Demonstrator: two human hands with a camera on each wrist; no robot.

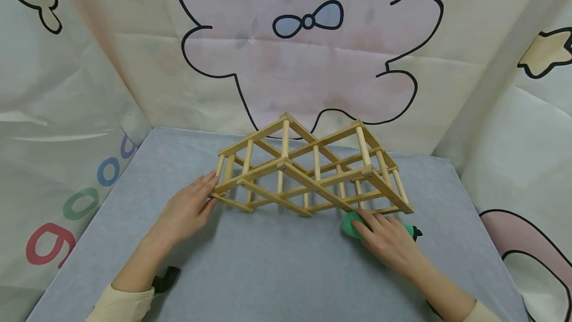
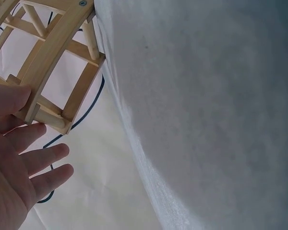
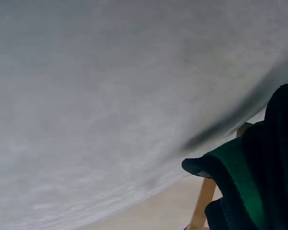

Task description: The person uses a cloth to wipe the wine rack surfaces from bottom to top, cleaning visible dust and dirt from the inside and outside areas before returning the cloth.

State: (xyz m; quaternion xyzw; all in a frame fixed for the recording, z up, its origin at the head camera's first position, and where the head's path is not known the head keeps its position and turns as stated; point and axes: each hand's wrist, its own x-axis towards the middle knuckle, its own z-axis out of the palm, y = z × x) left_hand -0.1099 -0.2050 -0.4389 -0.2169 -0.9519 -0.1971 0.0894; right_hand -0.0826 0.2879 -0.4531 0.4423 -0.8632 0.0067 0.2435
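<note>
A wooden lattice rack (image 1: 286, 165) of crossed slats and round dowels stands on the cloth-covered table, spread out in a zigzag. At its left end, my left hand (image 1: 187, 207) pinches a lower corner. The left wrist view shows the thumb on a slat of the rack (image 2: 53, 55) and the other fingers spread below. My right hand (image 1: 389, 242) holds a green cloth (image 1: 351, 224) with dark edging, low by the rack's front right. Folds of this cloth (image 3: 237, 175) cover much of the lower right in the right wrist view.
Grey-blue fabric (image 1: 286, 272) covers the table. A printed curtain (image 1: 308, 63) hangs behind it, close to the rack's back. More printed fabric (image 1: 58, 163) walls the left side, and another sheet (image 1: 505, 163) walls the right.
</note>
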